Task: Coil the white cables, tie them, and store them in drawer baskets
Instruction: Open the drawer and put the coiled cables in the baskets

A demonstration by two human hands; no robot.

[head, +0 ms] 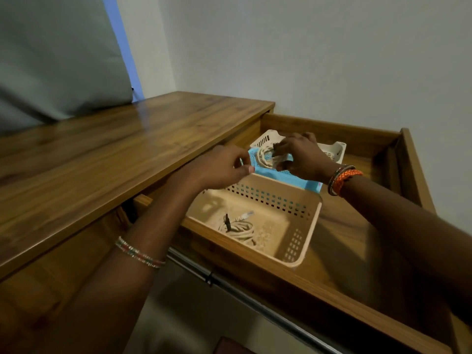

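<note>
One coiled white cable (238,229), tied with a dark tie, already lies in the beige basket (301,241) at the drawer's (357,297) front edge. Your right hand (301,155) pinches a second coil (264,157) over the blue basket (263,172) behind it; your left hand (219,168) grips that basket's rim. The white basket (337,149) at the back: contents not visible. Judged: second cable nearly stored.
</note>
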